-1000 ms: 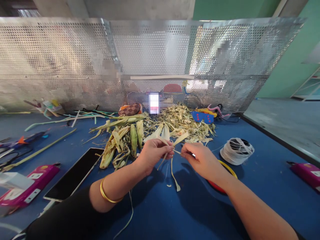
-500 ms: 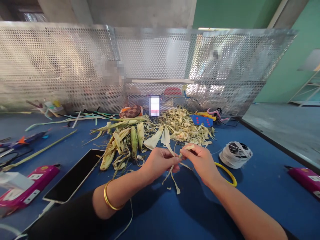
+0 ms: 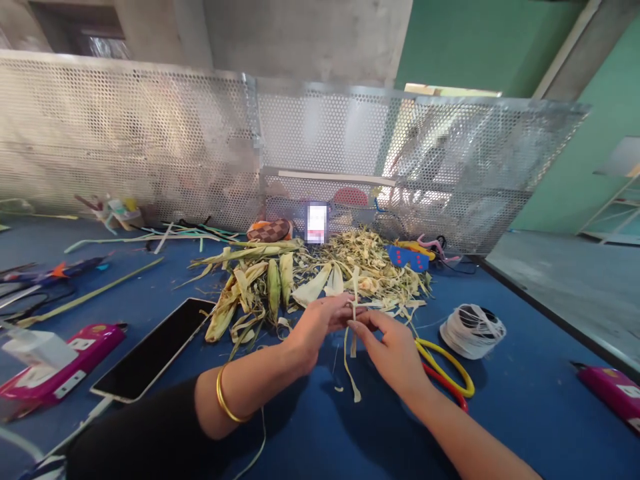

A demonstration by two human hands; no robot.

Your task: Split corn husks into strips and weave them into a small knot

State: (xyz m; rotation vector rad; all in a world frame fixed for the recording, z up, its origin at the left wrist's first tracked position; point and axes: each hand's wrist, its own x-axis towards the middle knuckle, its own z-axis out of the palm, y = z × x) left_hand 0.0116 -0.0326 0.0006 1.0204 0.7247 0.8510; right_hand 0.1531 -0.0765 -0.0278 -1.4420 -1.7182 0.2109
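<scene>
Both hands meet over the middle of the blue table, gripping crossed corn husk strips [image 3: 355, 291]. My left hand [image 3: 320, 327] has its fingers closed on the strips from the left, and its fingertips are partly hidden. From the right, my right hand [image 3: 387, 337] pinches the same strips between thumb and fingers. One strip stands upright above the fingers, another runs off sideways. A loose narrow husk strip [image 3: 352, 380] hangs or lies below the hands. Just behind them are wide pale husk pieces [image 3: 313, 287] and a pile of dry husk shreds [image 3: 383, 253].
Green-yellow husks [image 3: 240, 293] lie left of the hands, beside a phone [image 3: 157, 350] and a pink power strip [image 3: 70, 363]. To the right are a white thread spool [image 3: 473, 331] and yellow-handled scissors [image 3: 453, 363]. A perforated metal screen [image 3: 320, 133] stands behind.
The strips between my hands have been turned and now form a cross, one end pointing up. My right hand has shifted slightly down, and the red part of the handles has come into view.
</scene>
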